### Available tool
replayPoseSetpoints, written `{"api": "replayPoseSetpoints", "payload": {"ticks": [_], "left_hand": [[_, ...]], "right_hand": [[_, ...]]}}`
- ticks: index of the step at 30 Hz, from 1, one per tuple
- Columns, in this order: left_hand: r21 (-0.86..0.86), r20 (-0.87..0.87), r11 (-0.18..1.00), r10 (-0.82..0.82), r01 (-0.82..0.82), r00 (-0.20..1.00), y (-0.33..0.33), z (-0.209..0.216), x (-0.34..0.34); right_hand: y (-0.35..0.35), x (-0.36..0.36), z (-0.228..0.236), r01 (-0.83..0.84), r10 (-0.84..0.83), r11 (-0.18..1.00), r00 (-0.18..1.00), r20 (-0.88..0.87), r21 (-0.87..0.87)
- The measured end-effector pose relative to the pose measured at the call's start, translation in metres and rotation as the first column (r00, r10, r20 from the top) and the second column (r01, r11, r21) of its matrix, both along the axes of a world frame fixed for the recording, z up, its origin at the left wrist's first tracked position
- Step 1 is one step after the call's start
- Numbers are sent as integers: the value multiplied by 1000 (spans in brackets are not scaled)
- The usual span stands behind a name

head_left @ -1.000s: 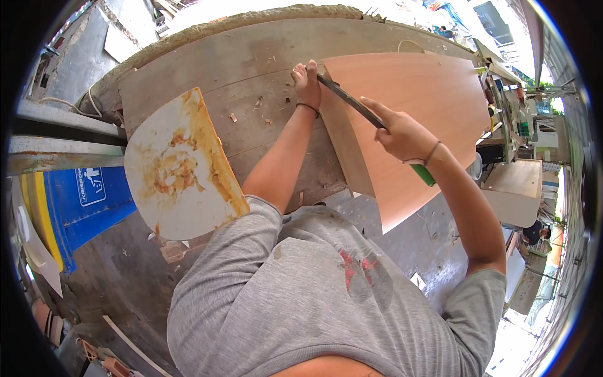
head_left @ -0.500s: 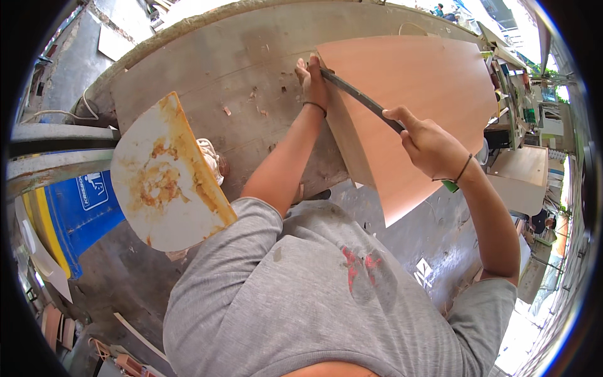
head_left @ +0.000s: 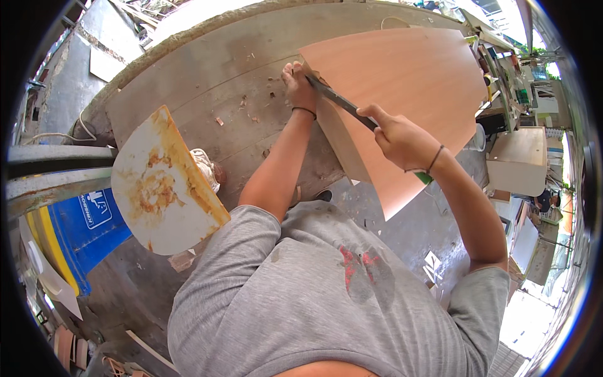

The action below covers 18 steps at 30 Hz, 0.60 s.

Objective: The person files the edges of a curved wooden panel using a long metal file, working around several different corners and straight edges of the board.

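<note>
My right hand [head_left: 405,141] is closed round the green handle [head_left: 424,178] of a long, flat dark file [head_left: 342,100], with the index finger stretched along it. The file slants away from me to the left across the near-left edge of a large pinkish-brown laminated wood panel [head_left: 408,94]. At the file's far end, my left hand [head_left: 303,91] is closed by the panel's corner. Its fingers seem to grip the file's tip, though the contact is partly hidden. A pale side board [head_left: 342,141] drops down from the panel's left edge.
Wood chips [head_left: 245,100] lie scattered on the worn bench top [head_left: 201,88]. Beside my left arm stands a stained white rounded board [head_left: 151,188], with a blue and yellow bin [head_left: 88,226] left of it. Boards and clutter [head_left: 518,157] fill the right side.
My right hand has moved slightly left and away from me with the file. My left hand stays at the panel's far-left corner. The whole view has shifted a little.
</note>
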<state>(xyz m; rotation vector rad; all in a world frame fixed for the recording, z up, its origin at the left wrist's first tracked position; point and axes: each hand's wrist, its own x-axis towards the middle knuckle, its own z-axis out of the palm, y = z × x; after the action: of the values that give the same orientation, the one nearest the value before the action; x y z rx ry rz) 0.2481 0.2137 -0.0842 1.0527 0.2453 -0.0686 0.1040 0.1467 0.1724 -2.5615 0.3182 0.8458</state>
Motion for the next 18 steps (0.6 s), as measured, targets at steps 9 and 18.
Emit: {"api": "replayPoseSetpoints", "payload": {"ticks": [9,18], "left_hand": [[320,266,926,-291,201,919,96,38,-113],[745,592,368,17,-556,806,290,66,-219]], "right_hand": [[-9,-42,27,-57,37,993,981,192,99],[-33,-63,50,61,-106,978,969,223,201]]}}
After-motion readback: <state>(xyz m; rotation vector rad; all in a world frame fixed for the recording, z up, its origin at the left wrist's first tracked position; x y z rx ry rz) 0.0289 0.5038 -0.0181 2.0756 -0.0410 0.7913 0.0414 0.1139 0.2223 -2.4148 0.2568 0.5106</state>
